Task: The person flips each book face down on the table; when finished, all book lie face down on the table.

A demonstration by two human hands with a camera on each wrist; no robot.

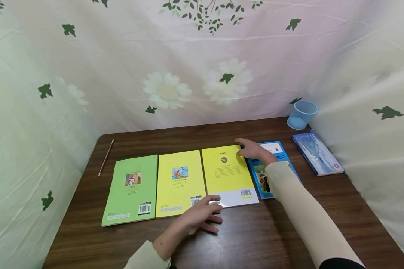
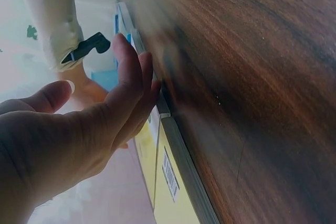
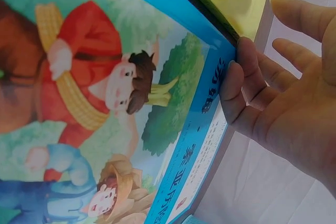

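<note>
A yellow book point(image 1: 228, 175) (white strip and barcode along its near edge) is lying on the table point(image 1: 289, 231), the left hand point(image 1: 200, 216) touching its near corner, the right hand point(image 1: 254, 149) its far corner, both with straight fingers, while a blue cup point(image 1: 302, 114) is sitting empty behind.

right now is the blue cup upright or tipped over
Tipped. The blue cup leans against the curtain at the table's back corner, mouth tilted up.
</note>
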